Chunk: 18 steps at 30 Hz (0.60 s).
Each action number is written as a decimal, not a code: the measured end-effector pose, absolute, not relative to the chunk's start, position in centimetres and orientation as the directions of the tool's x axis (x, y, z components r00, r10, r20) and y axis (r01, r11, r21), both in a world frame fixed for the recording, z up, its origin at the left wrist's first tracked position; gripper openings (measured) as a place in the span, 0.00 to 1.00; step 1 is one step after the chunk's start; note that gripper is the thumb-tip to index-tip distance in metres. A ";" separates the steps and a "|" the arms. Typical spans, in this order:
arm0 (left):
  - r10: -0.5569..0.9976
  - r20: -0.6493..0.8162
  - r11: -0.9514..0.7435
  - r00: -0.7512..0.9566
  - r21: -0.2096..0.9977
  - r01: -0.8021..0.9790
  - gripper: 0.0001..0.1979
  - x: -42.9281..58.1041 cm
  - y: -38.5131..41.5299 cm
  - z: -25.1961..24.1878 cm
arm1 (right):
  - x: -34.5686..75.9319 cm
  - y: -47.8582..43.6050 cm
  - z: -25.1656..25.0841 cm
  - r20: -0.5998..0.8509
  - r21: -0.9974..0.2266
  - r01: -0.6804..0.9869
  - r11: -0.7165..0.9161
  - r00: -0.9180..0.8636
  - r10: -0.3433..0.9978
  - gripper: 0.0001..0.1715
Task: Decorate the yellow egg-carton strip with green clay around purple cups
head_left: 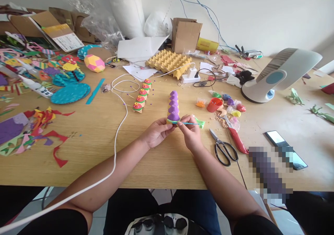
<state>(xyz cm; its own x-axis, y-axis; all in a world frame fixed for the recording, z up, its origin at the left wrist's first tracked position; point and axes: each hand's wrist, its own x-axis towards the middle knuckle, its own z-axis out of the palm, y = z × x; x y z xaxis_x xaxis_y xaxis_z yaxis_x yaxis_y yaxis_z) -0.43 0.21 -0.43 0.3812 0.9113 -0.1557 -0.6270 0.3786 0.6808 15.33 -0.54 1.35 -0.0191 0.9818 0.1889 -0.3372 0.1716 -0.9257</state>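
My left hand (pixel 156 133) is closed around the near end of an egg-carton strip (pixel 173 107) whose row of bumps is covered in purple clay. Along its near edge runs a yellow-green band. Between the fingers of my right hand (pixel 191 135) is a thin blue modelling tool (pixel 192 123), its tip against that near end. Just beyond my right hand lies a bright green packet (pixel 200 122). To the left stands a second egg-carton strip (pixel 141 99), decorated in red and green, with several purple-tipped sticks around it.
Black-handled scissors (pixel 223 148), a red-handled knife (pixel 238 139), a red cup (pixel 215 104) and several clay bags are on the right. Farther right are a phone (pixel 287 150) and a white lamp-like device (pixel 279 75). A white cable (pixel 118 130) crosses the left side. Behind sits a yellow egg tray (pixel 168 63).
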 end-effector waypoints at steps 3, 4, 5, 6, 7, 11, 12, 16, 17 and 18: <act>0.905 -0.156 0.387 0.395 0.685 -0.617 0.10 -0.4 0.2 -0.5 | 15.3 -0.5 1.4 0.191 -0.934 -0.308 0.180 -0.005 0.982 0.16; 0.905 -0.153 0.386 0.397 0.688 -0.614 0.10 -0.4 0.3 -0.6 | 15.3 -0.5 1.4 0.194 -0.936 -0.301 0.184 -0.002 0.981 0.16; 0.905 -0.148 0.383 0.399 0.692 -0.612 0.10 -0.4 0.3 -0.6 | 15.3 -0.5 1.4 0.200 -0.936 -0.295 0.191 0.000 0.980 0.16; 0.904 -0.140 0.380 0.403 0.694 -0.611 0.11 -0.4 0.3 -0.6 | 15.3 -0.5 1.4 0.211 -0.936 -0.286 0.202 0.003 0.978 0.16; 0.904 -0.132 0.377 0.407 0.696 -0.611 0.10 -0.4 0.3 -0.7 | 15.3 -0.4 1.3 0.226 -0.937 -0.273 0.219 0.008 0.974 0.16; 0.906 -0.114 0.365 0.408 0.698 -0.616 0.10 -0.4 0.3 -0.8 | 15.4 -0.5 1.2 0.308 -0.939 -0.149 0.311 0.042 0.950 0.17; 0.908 -0.115 0.362 0.403 0.698 -0.617 0.10 -0.3 0.3 -0.8 | 15.5 -0.5 1.2 0.320 -0.938 -0.127 0.323 0.043 0.947 0.17; 0.915 -0.117 0.352 0.385 0.695 -0.626 0.09 -0.2 0.2 -0.8 | 15.6 -0.5 1.1 0.318 -0.934 -0.168 0.314 0.008 0.948 0.17; 0.916 -0.118 0.352 0.384 0.695 -0.626 0.09 -0.2 0.2 -0.8 | 15.6 -0.4 1.0 0.312 -0.935 -0.178 0.307 0.001 0.950 0.17; 0.915 -0.120 0.355 0.386 0.696 -0.624 0.09 -0.2 0.2 -0.8 | 15.6 -0.4 0.9 0.307 -0.936 -0.182 0.301 0.000 0.952 0.17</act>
